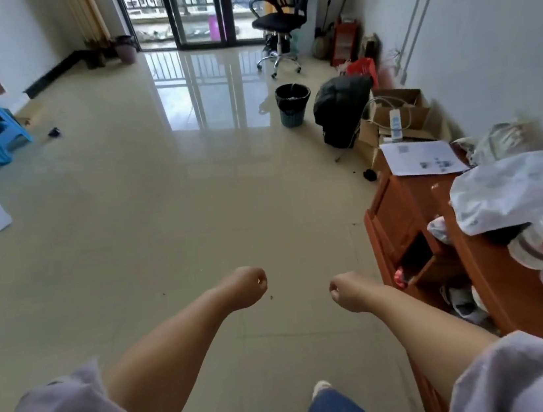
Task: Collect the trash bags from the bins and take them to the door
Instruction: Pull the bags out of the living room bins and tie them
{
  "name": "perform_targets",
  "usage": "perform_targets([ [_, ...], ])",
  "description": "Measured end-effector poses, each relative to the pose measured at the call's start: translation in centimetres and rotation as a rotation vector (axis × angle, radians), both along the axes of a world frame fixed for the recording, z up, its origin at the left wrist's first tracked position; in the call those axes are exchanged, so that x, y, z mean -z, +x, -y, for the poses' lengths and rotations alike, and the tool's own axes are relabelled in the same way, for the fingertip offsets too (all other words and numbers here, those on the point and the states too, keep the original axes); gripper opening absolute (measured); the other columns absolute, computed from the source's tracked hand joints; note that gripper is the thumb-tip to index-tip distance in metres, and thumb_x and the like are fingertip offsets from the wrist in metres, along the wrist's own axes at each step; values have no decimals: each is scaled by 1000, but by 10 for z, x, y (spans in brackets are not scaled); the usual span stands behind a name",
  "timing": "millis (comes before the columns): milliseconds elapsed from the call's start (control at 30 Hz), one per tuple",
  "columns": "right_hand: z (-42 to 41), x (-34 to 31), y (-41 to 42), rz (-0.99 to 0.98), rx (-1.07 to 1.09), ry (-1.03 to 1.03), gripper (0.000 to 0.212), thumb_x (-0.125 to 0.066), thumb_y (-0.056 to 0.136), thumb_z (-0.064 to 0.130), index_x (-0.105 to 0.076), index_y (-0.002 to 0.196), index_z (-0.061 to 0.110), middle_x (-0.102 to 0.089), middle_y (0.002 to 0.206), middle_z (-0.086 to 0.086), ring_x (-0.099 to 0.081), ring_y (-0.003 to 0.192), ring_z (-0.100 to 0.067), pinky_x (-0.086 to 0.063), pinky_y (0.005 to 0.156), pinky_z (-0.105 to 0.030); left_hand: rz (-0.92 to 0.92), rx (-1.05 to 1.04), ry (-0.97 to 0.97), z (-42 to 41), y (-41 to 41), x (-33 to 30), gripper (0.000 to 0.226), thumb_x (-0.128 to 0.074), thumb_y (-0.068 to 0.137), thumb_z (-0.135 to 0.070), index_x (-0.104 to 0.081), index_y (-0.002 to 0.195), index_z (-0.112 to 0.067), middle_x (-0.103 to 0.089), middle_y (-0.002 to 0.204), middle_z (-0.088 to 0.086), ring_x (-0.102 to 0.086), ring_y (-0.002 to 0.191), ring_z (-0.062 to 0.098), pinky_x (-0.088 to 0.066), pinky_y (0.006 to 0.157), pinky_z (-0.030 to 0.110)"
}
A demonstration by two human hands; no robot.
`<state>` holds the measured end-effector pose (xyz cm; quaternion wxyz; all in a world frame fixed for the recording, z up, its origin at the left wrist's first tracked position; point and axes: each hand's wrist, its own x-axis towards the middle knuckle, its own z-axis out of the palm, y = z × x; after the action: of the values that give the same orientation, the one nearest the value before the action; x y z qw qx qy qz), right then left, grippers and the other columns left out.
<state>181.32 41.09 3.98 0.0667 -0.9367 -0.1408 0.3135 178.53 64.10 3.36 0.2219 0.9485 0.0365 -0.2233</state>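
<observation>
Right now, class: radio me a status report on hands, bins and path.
Left hand, right hand fisted, empty. Lined bin ahead, bag in. Floor between open.

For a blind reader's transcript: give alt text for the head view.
Two empty fists, left hand and right hand, reach over a glossy beige tiled floor toward a small teal bin lined with a black bag beside a full black trash bag.

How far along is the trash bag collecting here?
Barely started, it seems. The left hand and right hand are curled and hold nothing. The black liner sits in the small teal bin; the full black plastic bag stands beside it. The pinkish bin is unvisited.
</observation>
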Motion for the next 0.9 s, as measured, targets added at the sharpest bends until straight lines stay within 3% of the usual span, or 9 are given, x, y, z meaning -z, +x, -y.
perform_targets([
  [233,-48,26,205,2,-14,2,33,-38,94,17,-61,114,6,-61,124,-16,-58,111,-32,-46,86,-32,27,-51,-16,-50,199,12,30,-42,93,-19,-65,108,-8,-65,115,12,-61,103,29,-50,90,34],
  [367,-76,24,333,-15,-67,-35,32,-38,94,17,-61,111,4,-62,120,-16,-59,109,-31,-41,78,-29,14,-161,-67,-84,296,8,29,-43,94,-15,-65,108,-3,-65,111,18,-61,92,30,-46,78,28],
  [533,-134,23,465,-10,-135,-46,31,-39,94,16,-62,109,2,-63,119,-18,-59,109,-30,-45,83,-27,-8,-232,5,-143,392,4,31,-40,95,-21,-64,114,-12,-64,118,10,-60,105,29,-45,84,28],
  [767,-238,47,632,-10,-159,30,30,-39,91,14,-63,104,2,-65,115,-19,-60,105,-32,-47,86,-31,-2,-197,47,-231,569,16,32,-41,94,-21,-65,114,-12,-64,122,11,-59,109,28,-45,86,28],
  [900,-280,44,728,-4,-65,36,31,-39,93,20,-63,106,5,-64,118,-17,-60,106,-32,-47,86,-32,-8,-152,44,-281,683,7,31,-41,95,-18,-64,113,-9,-64,119,12,-59,107,28,-42,81,25],
])
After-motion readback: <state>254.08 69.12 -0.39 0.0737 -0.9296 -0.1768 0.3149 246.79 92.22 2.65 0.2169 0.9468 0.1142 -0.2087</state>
